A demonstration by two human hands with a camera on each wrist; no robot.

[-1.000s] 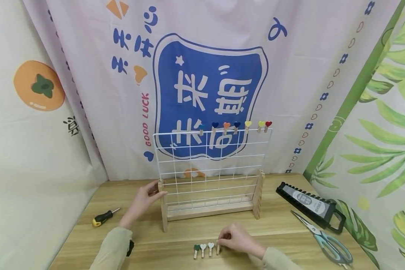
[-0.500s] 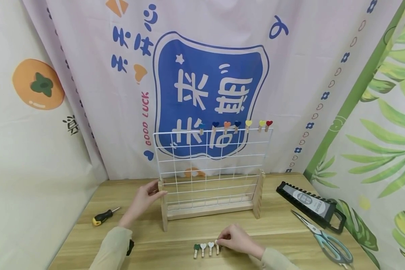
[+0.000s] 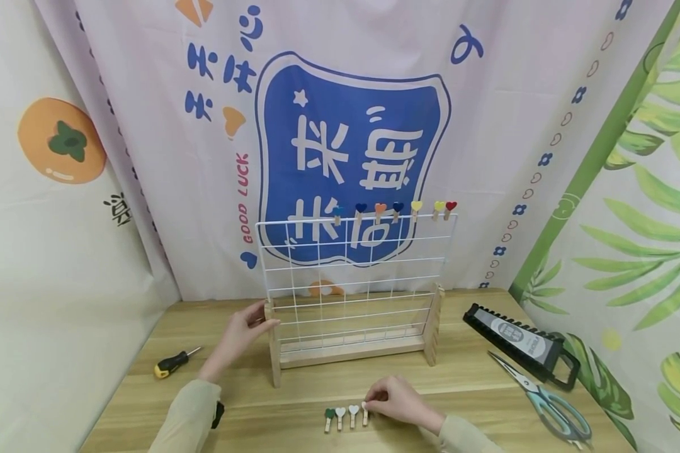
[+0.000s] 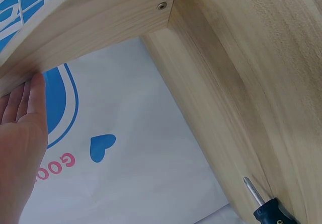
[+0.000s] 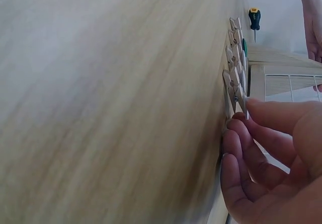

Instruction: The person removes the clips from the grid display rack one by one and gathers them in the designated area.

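A white wire grid rack stands on the table with a wooden base (image 3: 351,353). My left hand (image 3: 239,333) grips its left wooden upright (image 3: 274,355); in the left wrist view the fingers (image 4: 22,100) go behind the wood. In front of the rack, my right hand (image 3: 399,401) pinches the top of a small wooden clothespin (image 3: 365,418), which is upright in the head view and at the right end of a short row. Beside it are two white-heart clothespins (image 3: 354,415) and a green-heart clothespin (image 3: 329,420). In the right wrist view, thumb and forefinger meet at the clothespin's (image 5: 235,89) end.
Several heart clothespins (image 3: 380,209) in different colours are clipped along the rack's top wire. A screwdriver (image 3: 172,363) lies to the left. Scissors (image 3: 549,406) and a black toothed holder (image 3: 515,343) lie to the right. A printed curtain (image 3: 340,157) hangs behind the table.
The clothespin under my right fingers has turned slightly, and its pale top shows more. My left hand has stayed on the upright.
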